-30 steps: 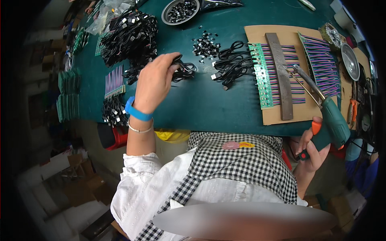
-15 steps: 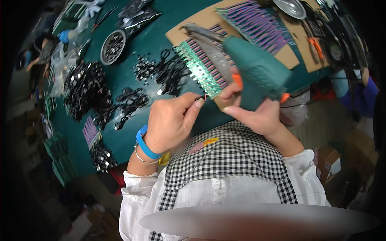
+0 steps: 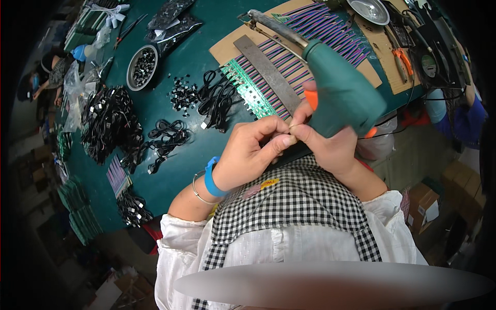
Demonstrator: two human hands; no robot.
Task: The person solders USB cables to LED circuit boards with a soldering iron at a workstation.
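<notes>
My right hand (image 3: 333, 150) is wrapped around a green soldering gun (image 3: 343, 88) with an orange trigger; its long metal tip points to the far left. The thumb and forefinger of that hand meet the fingertips of my left hand (image 3: 248, 155). My left hand is closed in a pinch on a thin cable end, now mostly hidden by the fingers. Just beyond the hands lies a row of small green circuit boards (image 3: 250, 90) with coloured wires. A flat grey metal bar (image 3: 268, 72) rests across those wires, on a cardboard sheet (image 3: 227, 48).
Bundled black cables (image 3: 219, 101) and small black parts (image 3: 183, 94) lie left of the boards. Farther left are a metal bowl (image 3: 129, 77) of parts and a large cable heap (image 3: 108, 121). At the far right are orange-handled pliers (image 3: 404, 62) and a metal dish (image 3: 380, 20).
My left hand has moved right, and its fingertips now meet my right hand's. The cable end with its red wire has gone out of sight. The soldering gun has shifted slightly right.
</notes>
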